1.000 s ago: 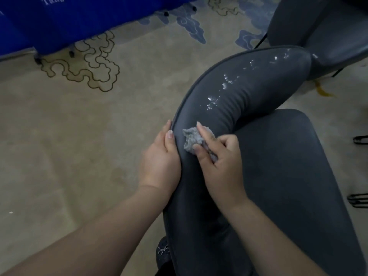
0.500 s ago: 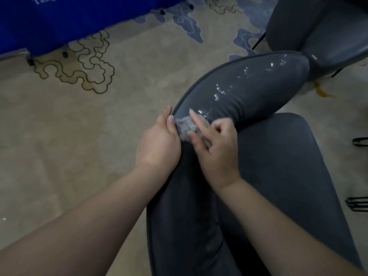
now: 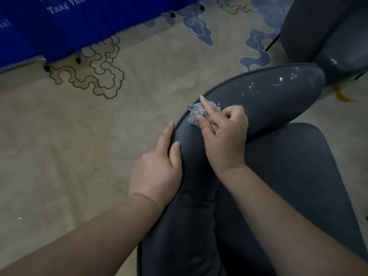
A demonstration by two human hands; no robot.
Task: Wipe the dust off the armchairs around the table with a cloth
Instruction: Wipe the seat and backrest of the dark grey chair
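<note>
Head view, the only one: right hand [image 3: 225,140] presses a crumpled grey cloth [image 3: 196,114] onto the curved top of the dark grey armchair [image 3: 268,100] backrest; index finger straight along the cloth toward the rim, thumb straight on its near edge, the other fingers curled in over the wad, so the cloth is pinched and held down at once; left hand [image 3: 157,168] rests flat on the outer side of the same backrest just beside and nearer than the cloth, fingers straight and close together down the outside, thumb lying on the top face; it touches the chair, not the cloth; cloth sits at the bend of the backrest, touching the upholstery; white dust flecks [image 3: 278,82] scattered further along the top toward the far end, well apart from the cloth; the stretch near the left hand shows no flecks; seat [image 3: 294,176] below looks plain dark; second armchair [image 3: 326,32] in the upper right, near the first one's far end; patterned carpet [image 3: 99,136] underneath; blue table drape [image 3: 59,26] upper left with white lettering.

Step in hand, by my read: wiping the backrest top, partway done; next move likely calls for sliding the cloth on toward the flecked far end with steady downward pressure, left hand bracing the chair; the other armchair probably comes afterwards.
</note>
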